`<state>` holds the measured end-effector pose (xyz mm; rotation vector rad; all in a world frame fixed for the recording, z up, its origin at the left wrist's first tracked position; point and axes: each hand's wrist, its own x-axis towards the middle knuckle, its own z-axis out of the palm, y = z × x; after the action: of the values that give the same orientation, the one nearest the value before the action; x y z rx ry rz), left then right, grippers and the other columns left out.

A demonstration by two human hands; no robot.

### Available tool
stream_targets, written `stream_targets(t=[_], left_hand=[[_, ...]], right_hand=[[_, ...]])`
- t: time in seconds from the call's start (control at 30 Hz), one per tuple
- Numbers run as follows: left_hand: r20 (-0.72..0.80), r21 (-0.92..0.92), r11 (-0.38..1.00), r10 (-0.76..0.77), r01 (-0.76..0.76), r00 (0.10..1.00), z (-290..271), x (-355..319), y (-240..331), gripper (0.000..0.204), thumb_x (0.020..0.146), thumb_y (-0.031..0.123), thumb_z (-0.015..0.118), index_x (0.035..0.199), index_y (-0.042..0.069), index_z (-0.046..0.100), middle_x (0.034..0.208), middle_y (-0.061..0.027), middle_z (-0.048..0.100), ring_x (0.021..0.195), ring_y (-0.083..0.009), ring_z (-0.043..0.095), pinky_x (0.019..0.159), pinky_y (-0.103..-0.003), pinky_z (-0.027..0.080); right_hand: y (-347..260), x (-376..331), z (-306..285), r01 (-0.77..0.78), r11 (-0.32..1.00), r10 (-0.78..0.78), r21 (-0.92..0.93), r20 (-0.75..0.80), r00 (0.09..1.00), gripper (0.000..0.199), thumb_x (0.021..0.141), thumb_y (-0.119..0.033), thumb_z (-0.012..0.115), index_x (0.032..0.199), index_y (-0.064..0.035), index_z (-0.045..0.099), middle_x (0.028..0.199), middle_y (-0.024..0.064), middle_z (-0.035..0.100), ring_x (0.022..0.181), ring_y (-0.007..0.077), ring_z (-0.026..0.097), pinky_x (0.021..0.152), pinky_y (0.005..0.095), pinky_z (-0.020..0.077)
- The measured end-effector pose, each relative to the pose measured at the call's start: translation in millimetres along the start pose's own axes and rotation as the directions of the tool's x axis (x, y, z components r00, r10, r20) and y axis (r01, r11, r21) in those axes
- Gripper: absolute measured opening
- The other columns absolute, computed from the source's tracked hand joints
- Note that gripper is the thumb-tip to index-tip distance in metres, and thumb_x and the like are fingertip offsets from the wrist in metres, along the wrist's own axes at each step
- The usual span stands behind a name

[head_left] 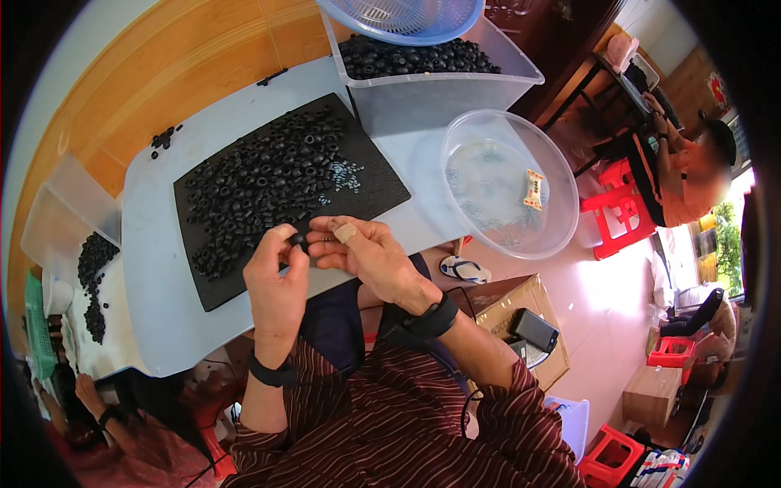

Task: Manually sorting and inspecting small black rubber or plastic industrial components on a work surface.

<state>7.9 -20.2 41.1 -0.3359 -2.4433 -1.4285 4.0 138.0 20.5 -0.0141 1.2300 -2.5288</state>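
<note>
My left hand (277, 285) pinches a small black round part (298, 241) between thumb and forefinger, above the near edge of a dark mat (376, 183). Close beside it is my right hand (376, 260), its fingers curled and its thumb, which has a tan strip round it, pressed toward them. Something tiny and pale shows at the right fingers, too small to name. Across the mat spreads a pile of black ring-like parts (268, 175), some with visible holes. Tiny silvery pieces (346, 176) lie at the pile's right side.
Behind the mat, a clear bin (439, 89) holds more black parts, with a blue basket (403, 20) over it. A round clear tub (561, 183) with a small wrapped packet (533, 189) sits at the table's right. Another person (683, 175) sits far right; other hands (89, 394) show lower left.
</note>
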Motion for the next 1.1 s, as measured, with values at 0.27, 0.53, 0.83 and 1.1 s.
stream_targets(t=[0.27,0.53,0.83,1.1], left_hand=[[0.124,-0.521,0.791,-0.302,0.321,0.945,-13.0,-1.9,-11.0,0.018,0.088,0.001,0.055,0.105,-0.001,0.062,0.083,-0.0035,0.062,0.077,-0.009,0.058,0.074,-0.025,0.048],[0.276,-0.84,0.366,-0.348,0.401,0.896,-13.1,-13.7,-16.8,0.019,0.091,0.002,0.055,0.109,-0.001,0.061,0.082,-0.0063,0.063,0.082,-0.0153,0.061,0.078,-0.031,0.05],[0.362,-0.882,0.188,-0.317,0.432,0.877,-10.3,-24.5,-21.1,0.019,0.094,0.003,0.052,0.111,0.0,0.06,0.086,-0.0082,0.064,0.085,-0.0174,0.062,0.08,-0.032,0.051],[0.401,-0.879,0.157,-0.265,0.45,0.877,-5.5,-32.2,-22.1,0.015,0.096,0.004,0.05,0.106,-0.001,0.06,0.095,-0.0081,0.066,0.086,-0.0154,0.064,0.078,-0.03,0.052]], right_hand=[[-1.0,-1.9,-2.0,0.022,1.0,-0.023,0.011,0.041,0.999,0.034,0.1,-0.004,0.04,0.131,0.006,0.048,0.123,0.019,0.057,0.108,0.024,0.062,0.093,0.0341,0.0529],[-7.5,-1.5,16.7,0.143,0.869,-0.198,-0.474,-0.068,0.978,0.021,0.099,-0.005,0.047,0.115,0.0042,0.057,0.094,0.0111,0.065,0.077,0.0132,0.067,0.066,0.0246,0.0554],[-10.5,1.4,30.4,0.231,0.727,-0.32,-0.647,-0.021,0.947,0.011,0.091,-0.003,0.06,0.093,0.0035,0.068,0.081,0.0062,0.065,0.061,0.008,0.06,0.052,0.0214,0.0481],[-7.8,-3.6,44.4,0.255,0.66,-0.31,-0.707,0.053,0.949,0.01,0.086,0.001,0.064,0.092,0.0016,0.071,0.083,0.0063,0.063,0.063,0.0084,0.06,0.055,0.0215,0.0479]])
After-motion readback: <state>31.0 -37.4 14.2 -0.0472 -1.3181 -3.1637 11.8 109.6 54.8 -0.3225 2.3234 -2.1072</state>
